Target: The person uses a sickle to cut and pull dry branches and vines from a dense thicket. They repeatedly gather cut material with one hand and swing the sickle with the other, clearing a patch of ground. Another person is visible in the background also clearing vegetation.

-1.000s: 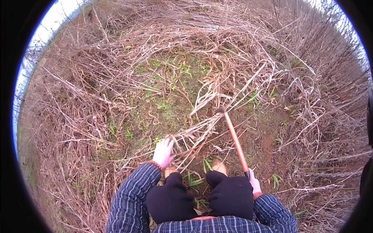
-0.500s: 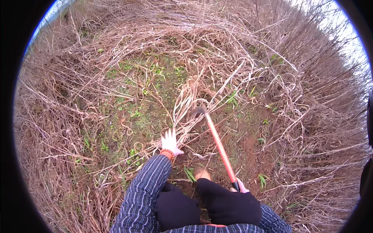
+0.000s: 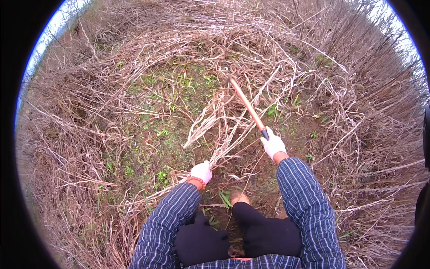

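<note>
My left hand (image 3: 201, 171), in a pale glove with a beaded bracelet at the wrist, is closed round a bunch of dry grass stalks (image 3: 220, 152) just in front of my feet. The stalks run up and away from the fist toward the matted straw. Farther right, my gloved right hand (image 3: 273, 143) grips the black end of a sickle (image 3: 247, 104) with an orange-red handle. The sickle slants away to the upper left. Its dark head is blurred and lies among the dry grass, so the blade's edge cannot be made out.
Flattened dry straw (image 3: 188, 42) is heaped in an arc ahead. Low green weeds (image 3: 162, 177) grow on damp soil to the left. Tall dry brush (image 3: 380, 116) stands at the right. My shoe (image 3: 239, 197) and dark-trousered knees (image 3: 268, 235) are close below the hands.
My left hand has gone from spread fingers to a closed grip on the dry stalks. My right hand has come up and forward from beside my knee, carrying the sickle's head farther away.
</note>
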### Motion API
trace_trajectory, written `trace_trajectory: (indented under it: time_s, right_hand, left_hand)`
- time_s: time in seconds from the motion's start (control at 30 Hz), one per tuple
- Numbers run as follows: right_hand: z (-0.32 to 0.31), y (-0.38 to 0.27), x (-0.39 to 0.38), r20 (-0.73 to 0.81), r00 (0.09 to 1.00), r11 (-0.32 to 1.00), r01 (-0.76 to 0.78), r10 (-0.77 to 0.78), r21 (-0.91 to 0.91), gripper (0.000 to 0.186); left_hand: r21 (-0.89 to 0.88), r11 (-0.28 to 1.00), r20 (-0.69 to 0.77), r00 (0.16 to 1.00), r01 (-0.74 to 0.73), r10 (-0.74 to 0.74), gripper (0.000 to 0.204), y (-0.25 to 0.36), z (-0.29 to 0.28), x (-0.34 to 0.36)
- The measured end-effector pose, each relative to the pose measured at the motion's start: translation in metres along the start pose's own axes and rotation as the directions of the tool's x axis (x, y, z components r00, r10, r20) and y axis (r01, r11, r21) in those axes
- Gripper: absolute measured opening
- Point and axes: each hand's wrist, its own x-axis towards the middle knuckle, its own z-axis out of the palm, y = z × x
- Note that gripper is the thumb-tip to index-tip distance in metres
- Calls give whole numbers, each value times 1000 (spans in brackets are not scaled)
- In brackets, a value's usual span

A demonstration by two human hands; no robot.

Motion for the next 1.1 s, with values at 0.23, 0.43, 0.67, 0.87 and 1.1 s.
trace_trajectory:
  time_s: [0.23,0.43,0.67,0.87,1.1]
  right_hand:
    - [-8,119,-209,7,939,914,-338,345,226,61]
    - [-31,181,-415,-93,887,866,-411,452,285,61]
    - [-2,150,-541,132,824,783,-565,550,260,67]
    - [-43,103,-396,-124,965,916,-172,230,363,63]
    - [-137,-30,-145,-157,987,922,52,10,384,58]
  left_hand:
    - [151,940,-165,930,-305,328,17,-9,-72,-28]
    - [219,876,44,901,-429,431,17,17,-39,-81]
    - [265,848,131,888,-460,441,17,-111,-60,-175]
    - [411,910,-15,997,-57,69,13,-228,-90,-204]
    - [402,911,-23,995,94,-93,14,-323,-78,-201]
